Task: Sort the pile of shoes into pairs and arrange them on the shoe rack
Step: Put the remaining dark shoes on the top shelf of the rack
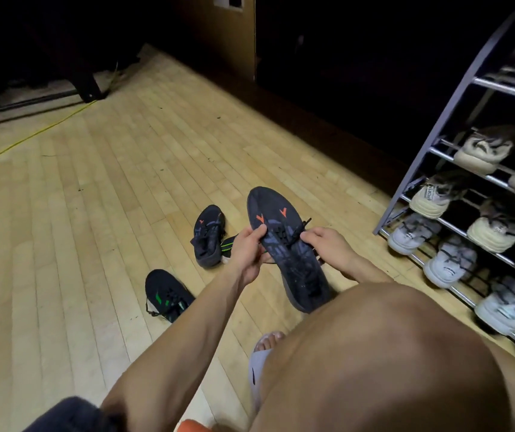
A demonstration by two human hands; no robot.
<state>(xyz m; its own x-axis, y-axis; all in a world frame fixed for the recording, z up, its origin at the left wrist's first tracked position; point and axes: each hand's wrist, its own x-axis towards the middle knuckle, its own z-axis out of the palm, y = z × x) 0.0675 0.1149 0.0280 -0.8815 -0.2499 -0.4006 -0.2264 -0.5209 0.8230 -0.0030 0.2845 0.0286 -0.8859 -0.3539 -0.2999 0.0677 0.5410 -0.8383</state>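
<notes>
I hold a black sneaker with orange marks (284, 241) above the floor, toe pointing away. My left hand (246, 254) grips its left side and my right hand (328, 244) pinches the laces on its right side. Its match, a second black sneaker with orange marks (208, 240), lies on the wooden floor to the left. A black sneaker with green marks (165, 294) lies nearer me, and part of another green-marked shoe (229, 244) shows behind my left hand. The metal shoe rack (455, 113) stands at the right with several pale sneakers on its lower shelves.
My bare knee (390, 353) fills the lower right, with my foot in a white slide (259, 363) below the held shoe. A yellow cable (31, 135) runs across the floor at far left. Dark furniture and a wooden door stand at the back.
</notes>
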